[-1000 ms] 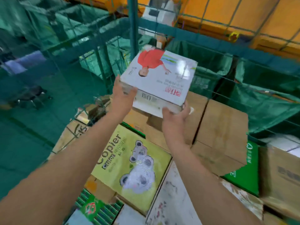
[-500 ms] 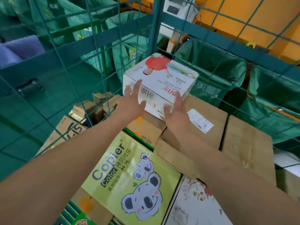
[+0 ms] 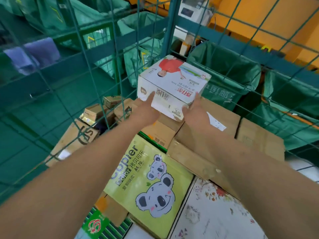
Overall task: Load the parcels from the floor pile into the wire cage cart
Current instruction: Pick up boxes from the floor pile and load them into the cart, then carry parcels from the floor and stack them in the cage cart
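Observation:
A white milk carton (image 3: 179, 78) with a red-dressed figure printed on top sits on brown cartons (image 3: 222, 118) in the far corner of the green wire cage cart (image 3: 167, 33). My left hand (image 3: 146, 110) presses flat against the carton's near face at its left corner, fingers straight. At the near right corner my right hand (image 3: 195, 112) touches the same face, fingers extended upward. Both forearms reach in over the loaded parcels.
Inside the cart lie a yellow-green copier paper box with a koala (image 3: 146, 178), a floral white box (image 3: 215, 209) and a green striped box (image 3: 98, 225). Small brown parcels (image 3: 96, 114) lie outside the mesh at left. Green sacks (image 3: 224, 69) hang behind the cage.
The white carton went from being carried in the air to resting on the brown cartons in the far corner. My hands let go of their grip and now lie flat against its near side.

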`<state>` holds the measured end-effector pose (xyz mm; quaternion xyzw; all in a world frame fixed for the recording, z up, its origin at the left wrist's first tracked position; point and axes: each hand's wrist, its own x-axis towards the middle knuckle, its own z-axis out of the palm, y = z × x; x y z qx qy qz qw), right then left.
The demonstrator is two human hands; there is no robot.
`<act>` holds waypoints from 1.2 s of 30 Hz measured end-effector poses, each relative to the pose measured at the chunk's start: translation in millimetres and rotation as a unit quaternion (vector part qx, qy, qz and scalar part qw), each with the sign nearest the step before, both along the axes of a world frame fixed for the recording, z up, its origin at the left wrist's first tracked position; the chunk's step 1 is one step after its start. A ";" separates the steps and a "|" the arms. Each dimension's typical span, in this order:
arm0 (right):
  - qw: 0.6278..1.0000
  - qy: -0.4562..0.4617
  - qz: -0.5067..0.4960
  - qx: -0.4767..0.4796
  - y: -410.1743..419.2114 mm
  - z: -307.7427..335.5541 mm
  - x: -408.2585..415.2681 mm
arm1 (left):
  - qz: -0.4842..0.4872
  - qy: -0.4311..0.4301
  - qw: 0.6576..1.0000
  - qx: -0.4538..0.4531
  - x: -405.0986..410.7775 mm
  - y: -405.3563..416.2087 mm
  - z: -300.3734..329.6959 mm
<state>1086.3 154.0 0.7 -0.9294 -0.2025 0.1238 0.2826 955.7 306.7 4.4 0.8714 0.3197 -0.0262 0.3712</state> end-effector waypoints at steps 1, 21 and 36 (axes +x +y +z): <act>0.998 0.019 -0.014 0.052 -7.4 4.4 -17.5 | 0.027 -0.016 0.999 -0.038 -22.0 -15.9 -5.2; 0.887 0.442 0.127 0.035 -259.3 -45.0 -485.6 | 0.447 -0.123 0.811 -0.357 -526.5 -312.4 -83.1; 0.808 0.540 0.217 -0.088 -299.9 -61.9 -756.8 | 0.657 -0.187 0.664 -0.304 -821.1 -444.9 -71.2</act>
